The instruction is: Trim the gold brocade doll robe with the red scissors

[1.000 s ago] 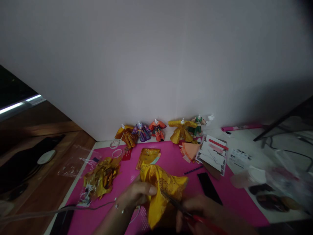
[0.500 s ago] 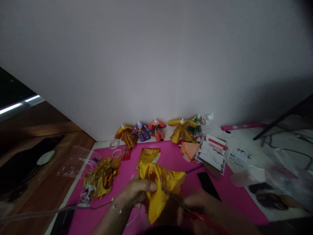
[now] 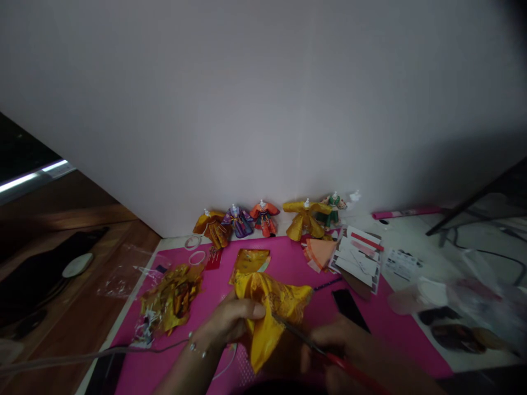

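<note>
My left hand [image 3: 236, 318] pinches a piece of yellow patterned cloth [image 3: 263, 334], the thumb on top and the other fingers hidden under it. The cloth hangs in folds, one corner pointing down and another out to the right. My right hand [image 3: 341, 337] is closed around red-handled scissors [image 3: 307, 340]. Their dark metal tip touches the cloth just right of my left thumb. Dim light and blur hide how far the blades are parted.
Dressed headless dolls [image 3: 263, 216] lean along the wall. On the pink mat [image 3: 411, 340] lie yellow scraps in clear plastic [image 3: 173, 302], a gold packet [image 3: 251, 260], a dark phone [image 3: 349, 308] and white cards [image 3: 358, 258]. A cable [image 3: 99, 354] crosses the left side.
The cloth's lower corner has shifted up slightly. My right hand and the scissors have moved very slightly, with the tip staying by my left thumb. My left hand keeps its pinch.
</note>
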The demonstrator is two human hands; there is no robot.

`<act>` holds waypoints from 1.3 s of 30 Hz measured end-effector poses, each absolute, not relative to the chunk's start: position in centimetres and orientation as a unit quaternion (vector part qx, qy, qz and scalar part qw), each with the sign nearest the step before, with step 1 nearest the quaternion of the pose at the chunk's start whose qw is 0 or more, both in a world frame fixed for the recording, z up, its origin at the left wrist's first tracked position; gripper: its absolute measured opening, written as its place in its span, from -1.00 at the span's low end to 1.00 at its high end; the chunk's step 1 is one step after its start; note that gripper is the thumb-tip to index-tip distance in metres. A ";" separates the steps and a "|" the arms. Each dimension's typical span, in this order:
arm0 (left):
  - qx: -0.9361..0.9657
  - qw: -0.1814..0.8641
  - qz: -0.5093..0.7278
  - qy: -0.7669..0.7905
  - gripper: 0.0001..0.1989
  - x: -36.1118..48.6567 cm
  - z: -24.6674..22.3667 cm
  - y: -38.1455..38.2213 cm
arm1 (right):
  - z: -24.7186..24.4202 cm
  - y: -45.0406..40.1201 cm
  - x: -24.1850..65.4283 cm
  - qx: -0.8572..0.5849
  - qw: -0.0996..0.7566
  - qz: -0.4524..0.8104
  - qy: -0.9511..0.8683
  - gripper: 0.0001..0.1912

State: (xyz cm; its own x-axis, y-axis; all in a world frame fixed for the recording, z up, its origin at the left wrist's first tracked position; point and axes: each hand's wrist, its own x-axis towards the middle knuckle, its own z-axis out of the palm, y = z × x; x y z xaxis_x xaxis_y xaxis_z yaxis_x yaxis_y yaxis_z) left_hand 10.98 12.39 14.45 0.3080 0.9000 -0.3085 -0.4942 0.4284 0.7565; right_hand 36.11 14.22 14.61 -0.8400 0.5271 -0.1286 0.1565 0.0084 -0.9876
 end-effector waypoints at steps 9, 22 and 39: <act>0.281 0.772 0.442 0.360 -0.77 10.8 14.4 12.5 | 14.9 14.3 35.9 -0.244 0.139 0.654 -0.702 -0.87; 0.284 0.772 0.455 0.342 -0.74 11.1 14.7 12.6 | 14.2 14.3 36.3 -0.239 0.138 0.626 -0.730 -0.76; 0.277 0.765 0.468 0.345 -0.73 11.3 14.7 12.4 | 15.6 14.8 36.2 -0.259 0.107 0.642 -0.714 -0.72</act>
State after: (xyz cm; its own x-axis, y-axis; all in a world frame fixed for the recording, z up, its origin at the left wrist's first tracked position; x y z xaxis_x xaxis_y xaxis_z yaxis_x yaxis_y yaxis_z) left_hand 11.27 12.37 14.70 0.3250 0.9068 -0.2684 -0.5254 0.4091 0.7461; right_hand 36.15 14.79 15.65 -0.8428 0.5072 -0.1800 0.2327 0.0418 -0.9716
